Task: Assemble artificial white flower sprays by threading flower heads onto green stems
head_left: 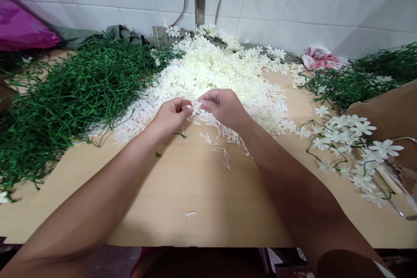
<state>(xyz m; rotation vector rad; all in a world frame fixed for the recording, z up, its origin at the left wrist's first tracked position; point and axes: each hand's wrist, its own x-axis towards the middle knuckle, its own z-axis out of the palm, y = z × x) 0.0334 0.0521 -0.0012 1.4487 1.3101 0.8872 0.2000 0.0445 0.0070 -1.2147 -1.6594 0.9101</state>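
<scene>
Near the middle of the cardboard-covered table, my left hand (172, 115) pinches a small white flower (194, 108) between thumb and fingertips. My right hand (223, 106) is closed at the flower's right side, its fingertips on a thin white piece too small to make out well. Right behind both hands spreads a large heap of loose white blossoms (215, 67). Thin white stamen pieces (224, 156) lie scattered just in front of my right hand. A short green bit (158, 154) rests below my left hand.
A big pile of green plastic stems (91, 82) covers the left side. Assembled white flowers on green stems (361, 152) lie at the right, by a metal wire frame (399, 213). More greenery (352, 82), a pink-and-white cloth (322, 57) and a magenta bag (24, 28) are near the tiled wall.
</scene>
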